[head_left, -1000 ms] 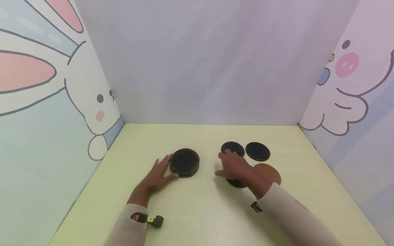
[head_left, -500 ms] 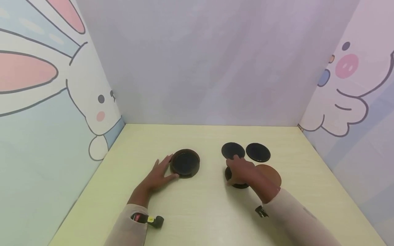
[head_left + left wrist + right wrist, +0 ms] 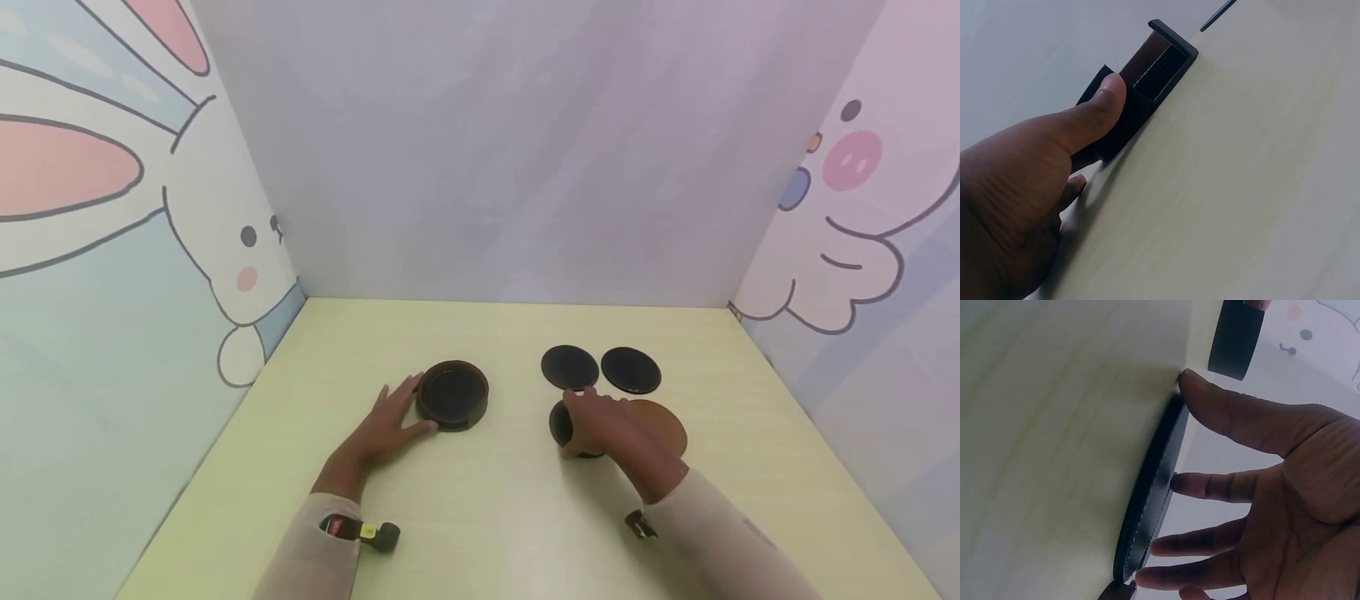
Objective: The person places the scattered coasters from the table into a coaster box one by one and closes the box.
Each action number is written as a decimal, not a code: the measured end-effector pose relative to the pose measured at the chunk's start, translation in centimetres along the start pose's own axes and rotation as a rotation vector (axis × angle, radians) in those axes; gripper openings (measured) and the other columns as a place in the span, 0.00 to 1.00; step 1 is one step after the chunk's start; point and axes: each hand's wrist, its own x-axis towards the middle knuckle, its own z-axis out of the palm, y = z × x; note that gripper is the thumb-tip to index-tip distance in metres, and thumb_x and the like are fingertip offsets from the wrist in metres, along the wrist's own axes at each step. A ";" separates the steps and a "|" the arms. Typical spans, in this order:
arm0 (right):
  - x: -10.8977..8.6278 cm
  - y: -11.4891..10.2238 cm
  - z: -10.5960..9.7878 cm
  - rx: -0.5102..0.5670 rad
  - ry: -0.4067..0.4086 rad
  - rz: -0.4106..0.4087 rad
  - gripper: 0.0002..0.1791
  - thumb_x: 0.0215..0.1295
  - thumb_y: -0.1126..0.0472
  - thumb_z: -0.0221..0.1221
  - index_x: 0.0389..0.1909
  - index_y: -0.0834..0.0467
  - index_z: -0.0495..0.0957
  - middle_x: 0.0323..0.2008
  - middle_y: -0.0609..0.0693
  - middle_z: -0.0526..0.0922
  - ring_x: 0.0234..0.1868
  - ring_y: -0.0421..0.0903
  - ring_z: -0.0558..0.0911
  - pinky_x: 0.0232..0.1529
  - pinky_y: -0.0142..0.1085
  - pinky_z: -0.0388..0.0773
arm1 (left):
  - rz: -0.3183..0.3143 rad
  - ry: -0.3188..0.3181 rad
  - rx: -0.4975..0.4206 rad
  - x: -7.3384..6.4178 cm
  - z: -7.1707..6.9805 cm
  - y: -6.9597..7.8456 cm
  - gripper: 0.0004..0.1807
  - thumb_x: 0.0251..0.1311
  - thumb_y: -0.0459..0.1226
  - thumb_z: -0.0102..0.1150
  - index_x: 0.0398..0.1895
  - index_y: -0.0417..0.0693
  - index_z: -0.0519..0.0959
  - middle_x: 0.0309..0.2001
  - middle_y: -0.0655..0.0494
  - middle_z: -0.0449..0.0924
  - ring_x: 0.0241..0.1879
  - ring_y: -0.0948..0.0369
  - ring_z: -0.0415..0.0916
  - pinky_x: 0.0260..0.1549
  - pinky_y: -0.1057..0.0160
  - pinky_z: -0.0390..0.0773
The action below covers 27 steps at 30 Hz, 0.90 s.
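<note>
While your right hand spans the near black coaster, thumb by its near rim and fingertips along the far side, its spread is wide; whether it bears any weight cannot be told. The coaster's stitched edge shows just off your fingertips or touching them, low over the table. Such a thin disc should come up best if you close evenly on the rim rather than press its face. Mind the brown coaster just beyond your wrist, and the two far black coasters. Your left hand lies spread against the left side of the round black holder; use it as a light anchor.
</note>
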 end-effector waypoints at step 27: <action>0.4 1.2 0.3 0.054 0.069 -0.043 0.39 0.44 0.50 0.85 0.60 0.52 0.83 0.55 0.53 0.88 0.48 0.56 0.83 0.59 0.68 0.78 | -0.015 -0.004 0.004 0.0 0.1 0.0 0.55 0.71 0.61 0.67 0.91 0.52 0.51 0.89 0.45 0.52 0.90 0.43 0.45 0.90 0.36 0.32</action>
